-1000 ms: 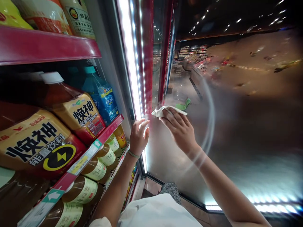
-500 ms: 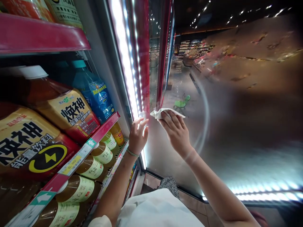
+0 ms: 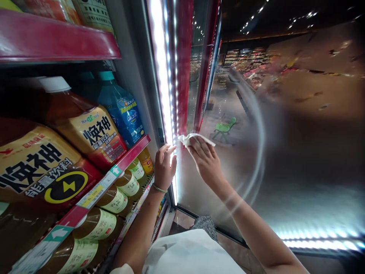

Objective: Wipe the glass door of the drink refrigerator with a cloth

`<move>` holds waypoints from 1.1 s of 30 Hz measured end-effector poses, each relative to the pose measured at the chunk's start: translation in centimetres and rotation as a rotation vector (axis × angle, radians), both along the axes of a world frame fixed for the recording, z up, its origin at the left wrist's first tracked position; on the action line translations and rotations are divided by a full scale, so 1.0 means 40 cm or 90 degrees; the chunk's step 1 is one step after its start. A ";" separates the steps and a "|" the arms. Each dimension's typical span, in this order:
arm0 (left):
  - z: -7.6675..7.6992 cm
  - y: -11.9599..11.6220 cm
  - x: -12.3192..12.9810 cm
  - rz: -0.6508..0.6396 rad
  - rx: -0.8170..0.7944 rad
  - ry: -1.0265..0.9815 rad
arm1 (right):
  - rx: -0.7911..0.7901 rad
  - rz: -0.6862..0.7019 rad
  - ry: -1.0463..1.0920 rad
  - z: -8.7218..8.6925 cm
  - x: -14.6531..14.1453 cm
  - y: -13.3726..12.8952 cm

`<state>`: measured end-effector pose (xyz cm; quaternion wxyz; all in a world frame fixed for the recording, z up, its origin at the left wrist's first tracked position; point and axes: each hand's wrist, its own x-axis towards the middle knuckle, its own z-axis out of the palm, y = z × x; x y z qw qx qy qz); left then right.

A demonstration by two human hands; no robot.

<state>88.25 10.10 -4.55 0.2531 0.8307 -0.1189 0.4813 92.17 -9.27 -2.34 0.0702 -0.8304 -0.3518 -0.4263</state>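
My right hand point(image 3: 205, 159) presses a white cloth point(image 3: 199, 137) flat against the fogged glass door point(image 3: 228, 179), its fingers lying over the cloth. One crumpled corner of the cloth reaches toward the bright light strip point(image 3: 163, 72) on the left. Just left of it, my left hand point(image 3: 165, 166) is raised beside the strip, thumb and bent fingers apart, with nothing visible in them. A thin band circles the left wrist. Curved pale streaks run over the misted glass right of the cloth.
Large energy drink bottles point(image 3: 54, 167) and a blue bottle point(image 3: 125, 110) stand on the shelf at left, behind a red price rail point(image 3: 134, 150). Smaller bottles point(image 3: 97, 224) sit on the shelf below. Through the glass show a green chair point(image 3: 225, 126) and distant store shelves.
My right hand has slid the cloth leftward over the glass, closer to the light strip and my left hand. The view has turned slightly left.
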 end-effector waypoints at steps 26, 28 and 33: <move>0.026 0.030 -0.036 0.038 -0.010 -0.030 | -0.027 0.069 -0.007 -0.032 0.060 0.105; 0.022 0.031 -0.038 0.044 -0.016 -0.024 | -0.063 0.086 -0.016 -0.077 0.053 0.091; 0.012 0.017 -0.038 0.038 -0.027 -0.011 | -0.047 0.067 -0.015 -0.113 0.060 0.079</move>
